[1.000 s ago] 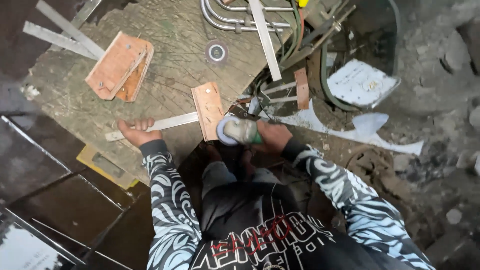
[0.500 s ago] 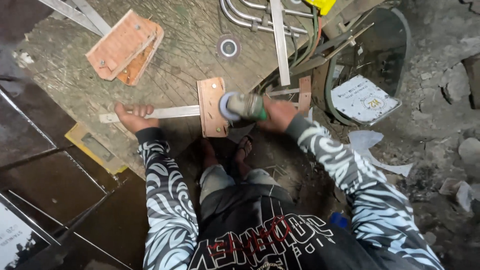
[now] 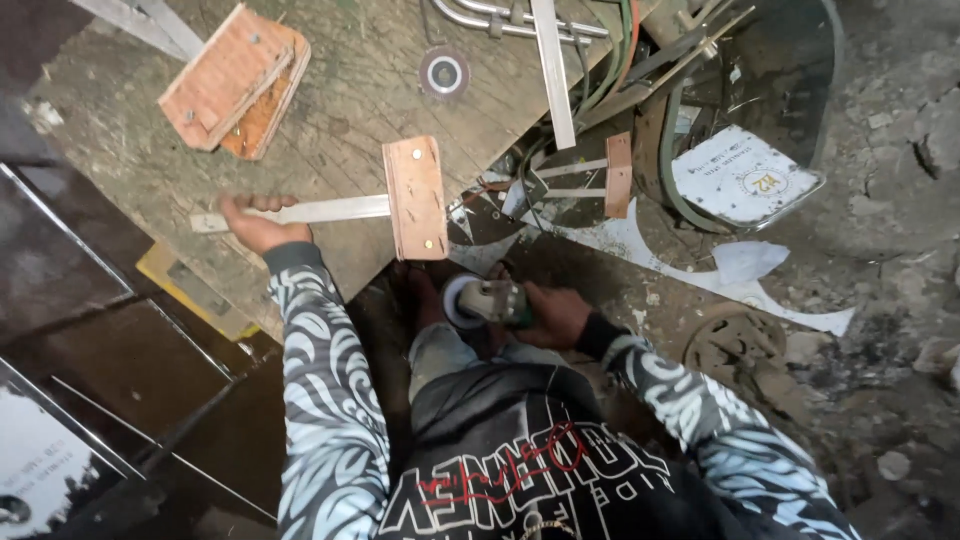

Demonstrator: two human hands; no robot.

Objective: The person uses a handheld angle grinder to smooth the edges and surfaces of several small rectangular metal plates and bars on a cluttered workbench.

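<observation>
Rough, scarred wood makes up the surface (image 3: pixel 340 110), which fills the upper left of the head view, with rubble-strewn ground off to its right and dark panels below its left edge.

Taking the copper-coloured plate (image 3: pixel 416 197) near the surface's lower edge as the landmark: a flat metal strip (image 3: pixel 300 211) runs out leftward from under the plate, and the left hand (image 3: pixel 252 222) presses down on the far end of that strip, fingers curled over it. That hold seems meant to pin strip and plate flat on the wood, keeping the hand well away from the plate itself. The left arm stretches out nearly straight from the shoulder, patterned sleeve up.

Below and slightly right of the plate, off the surface and close to the knees, the right hand (image 3: pixel 552 316) grips a small angle grinder (image 3: pixel 482 301), fingers wrapped tight round its body, disc end pointing left. It is clear of the plate, not touching it; the elbow is bent and tucked in, so the tool looks parked rather than applied.

Up and left of the plate lies a stack of similar copper plates (image 3: pixel 232 82); directly above it, a round grinding disc (image 3: pixel 444 72). Right of the plate sit tangled hoses, metal bars and a dark tub.
</observation>
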